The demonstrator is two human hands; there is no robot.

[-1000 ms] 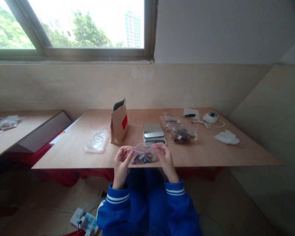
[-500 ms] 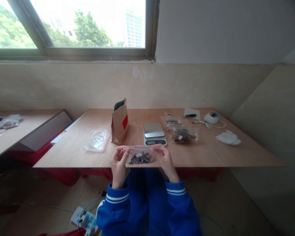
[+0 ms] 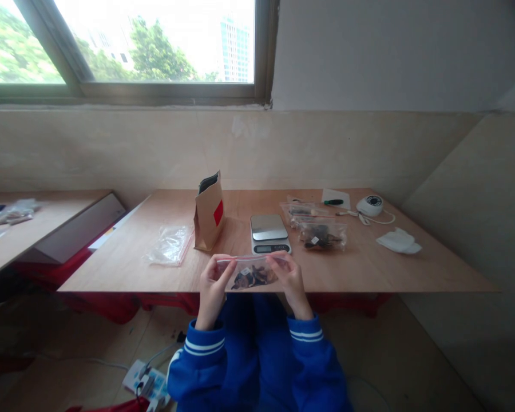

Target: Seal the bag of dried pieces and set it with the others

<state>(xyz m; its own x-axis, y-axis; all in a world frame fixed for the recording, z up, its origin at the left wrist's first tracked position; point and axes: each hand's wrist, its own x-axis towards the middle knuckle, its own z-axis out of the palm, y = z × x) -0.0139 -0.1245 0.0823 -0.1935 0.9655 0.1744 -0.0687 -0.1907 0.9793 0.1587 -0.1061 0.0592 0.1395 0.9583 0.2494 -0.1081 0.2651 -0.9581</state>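
The left hand (image 3: pixel 212 289) held one end of the zip strip of a clear plastic zip bag with a red line along its top (image 3: pixel 251 261), pinched between thumb and fingers. The right hand (image 3: pixel 288 277) pinched the other end the same way, so the strip stretched between the two. Dark brown, irregular dried pieces (image 3: pixel 257 278) lay inside, with a small white label (image 3: pixel 245 272) among them. The bag hung at the near edge of a pale wooden table (image 3: pixel 369 269), just in front of a white digital scale with a square silver platform (image 3: pixel 269 229). Both wrists came out of blue sleeves with white-striped cuffs (image 3: pixel 205 343).

Left of the scale stood a brown paper pouch with a red square (image 3: pixel 206 220), its top open. Farther left, a flat clear plastic bag with a red edge (image 3: pixel 167 246) lay on the wood. Just right of the scale lay a filled clear zip bag with dark contents (image 3: pixel 321 236), and more clear bags (image 3: pixel 304 210) were behind it. Beyond them, a green and black handle (image 3: pixel 333 202) rested on a white sheet (image 3: pixel 341 196), near a white dome-shaped device with a cable (image 3: pixel 369 206). A crumpled white wrapper (image 3: pixel 398 241) lay nearer the right edge.
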